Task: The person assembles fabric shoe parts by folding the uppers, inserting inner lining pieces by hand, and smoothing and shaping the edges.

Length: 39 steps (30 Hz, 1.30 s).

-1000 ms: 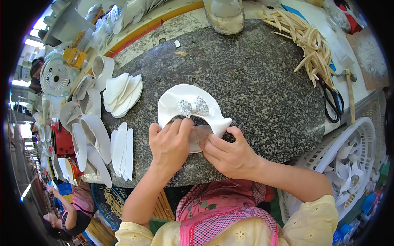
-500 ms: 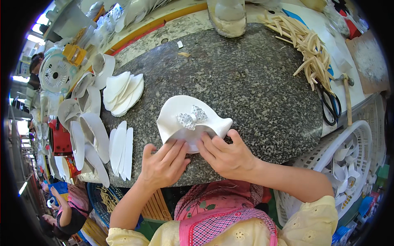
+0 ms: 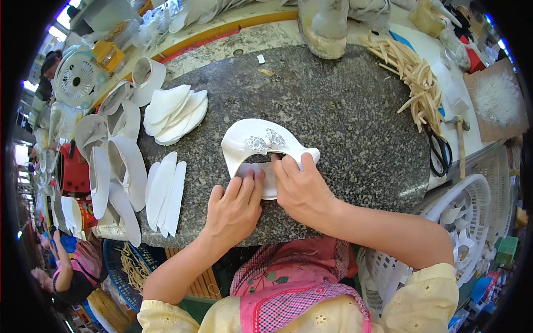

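Observation:
A white shoe upper [image 3: 240,135] with a silver glittery bow lies on the dark speckled stone slab in front of me, its curved opening facing me. My left hand [image 3: 234,206] bends its fingers over the upper's near strip and presses on the inner surface. At the opening's right side, my right hand [image 3: 304,187] grips the edge with the fingers tucked inside, near the pointed tab. The right fingertips are partly hidden by the upper.
Left of the upper lie a stack of white rounded pieces [image 3: 176,114], long white insole-shaped pieces [image 3: 166,194] and several white shoe uppers [image 3: 126,161]. Tan strips [image 3: 408,80], black-handled scissors [image 3: 438,151], a hammer [image 3: 460,141] and a white basket [image 3: 472,216] are on the right. A cloudy jar [image 3: 323,33] stands behind.
The upper's opening has widened and the bow has tilted back. My right hand has moved slightly up along the edge, and the fingers of both hands curl further in. The view has shifted slightly.

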### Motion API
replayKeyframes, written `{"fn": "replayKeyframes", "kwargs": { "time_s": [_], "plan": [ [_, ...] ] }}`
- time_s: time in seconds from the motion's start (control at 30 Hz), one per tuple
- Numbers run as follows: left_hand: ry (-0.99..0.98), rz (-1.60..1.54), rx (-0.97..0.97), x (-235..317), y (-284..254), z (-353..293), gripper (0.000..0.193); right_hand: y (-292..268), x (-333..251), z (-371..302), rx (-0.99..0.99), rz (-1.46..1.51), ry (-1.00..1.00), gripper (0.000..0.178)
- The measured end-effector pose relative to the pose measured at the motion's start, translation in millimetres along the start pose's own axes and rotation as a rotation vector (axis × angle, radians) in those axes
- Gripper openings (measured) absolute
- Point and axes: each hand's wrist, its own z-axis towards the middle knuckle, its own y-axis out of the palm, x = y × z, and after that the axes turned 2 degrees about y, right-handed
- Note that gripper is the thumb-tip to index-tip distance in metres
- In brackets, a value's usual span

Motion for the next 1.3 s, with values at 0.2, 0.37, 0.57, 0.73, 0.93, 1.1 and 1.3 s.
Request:
{"fn": "replayKeyframes", "kwargs": {
  "time_s": [0.2,0.37,0.57,0.73,0.93,1.1,1.3],
  "plan": [
    [0.068,0.104,-0.025,7,-3,2,0.037,2,6,-41,0.194,0.145,0.014,0.041],
    [0.064,0.118,0.150,14,7,-1,0.038,-5,6,-27,0.093,0.097,0.016,0.038],
    [0.123,0.000,0.081,-3,3,3,0.037,-13,19,-43,0.111,0.100,-0.003,0.029],
    [0.135,-0.449,0.124,-15,-24,1,0.034,-31,34,-43,0.694,1.006,0.497,0.026],
    [0.127,-0.674,0.180,6,-41,-4,0.034,1,8,-48,0.372,2.568,0.487,0.056],
    [0.033,-0.609,0.371,-1,-40,-10,0.029,-37,33,-13,0.294,2.457,0.579,0.037],
    [0.006,-0.185,0.624,12,-57,-16,0.025,-36,29,-11,0.451,2.414,0.061,0.017]
  ]
}}
